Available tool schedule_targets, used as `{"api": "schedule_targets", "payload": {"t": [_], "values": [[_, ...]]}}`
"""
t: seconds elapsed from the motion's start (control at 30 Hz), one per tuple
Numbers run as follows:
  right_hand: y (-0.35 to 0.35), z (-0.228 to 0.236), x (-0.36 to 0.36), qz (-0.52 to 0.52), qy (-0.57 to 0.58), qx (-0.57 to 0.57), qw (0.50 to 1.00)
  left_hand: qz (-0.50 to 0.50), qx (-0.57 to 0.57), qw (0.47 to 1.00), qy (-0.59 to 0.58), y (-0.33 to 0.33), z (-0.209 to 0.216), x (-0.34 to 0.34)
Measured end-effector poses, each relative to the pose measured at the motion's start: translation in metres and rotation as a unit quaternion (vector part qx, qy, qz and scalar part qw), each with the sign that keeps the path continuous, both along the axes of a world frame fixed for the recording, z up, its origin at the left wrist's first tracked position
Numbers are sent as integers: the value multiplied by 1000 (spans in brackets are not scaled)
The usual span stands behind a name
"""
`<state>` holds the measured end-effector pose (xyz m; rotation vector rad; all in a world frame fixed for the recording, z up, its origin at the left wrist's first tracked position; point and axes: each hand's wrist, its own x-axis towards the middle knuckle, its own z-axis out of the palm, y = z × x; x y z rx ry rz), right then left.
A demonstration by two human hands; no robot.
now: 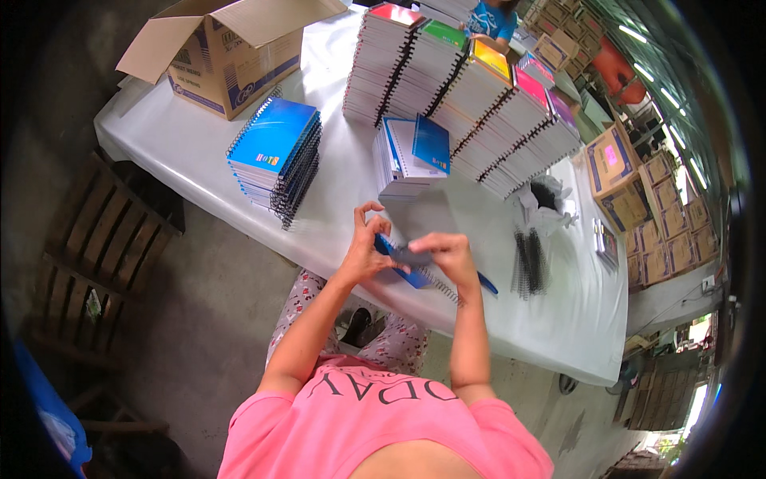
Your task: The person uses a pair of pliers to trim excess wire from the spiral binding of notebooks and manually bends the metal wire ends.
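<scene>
At the table's near edge my left hand [369,251] is closed around a blue-covered notebook [411,277], tilted up on its edge. A wire-like spiral coil [439,285] trails from the notebook toward my right wrist. My right hand [449,254] is closed close beside it, fingers curled round a dark grey tool [412,256] that is smeared by motion. A slim blue handle [487,283] shows just past the right wrist; whether it belongs to that tool I cannot tell. Beyond my hands stands a stack of blue-and-white notebooks [399,168] with a loose blue cover [431,144] on top.
Left of my hands stands a pile of spiral-bound blue notebooks [275,152]. Tall notebook stacks [455,88] line the far side. Black coils [530,259] and a plastic bag [546,203] lie right. An open carton [239,60] is far left; another person [493,22] is behind.
</scene>
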<state>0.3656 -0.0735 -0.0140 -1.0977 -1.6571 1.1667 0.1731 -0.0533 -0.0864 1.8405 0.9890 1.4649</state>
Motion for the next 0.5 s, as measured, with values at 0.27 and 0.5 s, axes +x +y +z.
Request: {"api": "schedule_targets", "payload": {"t": [0.27,0.5], "values": [[10,3,2,-35,-29,17,999,-62,-95,991,-67,10,-5,3],[17,-7,2,-145,-217,84,962,-89,-103,987,-81,7,-12,4]]}}
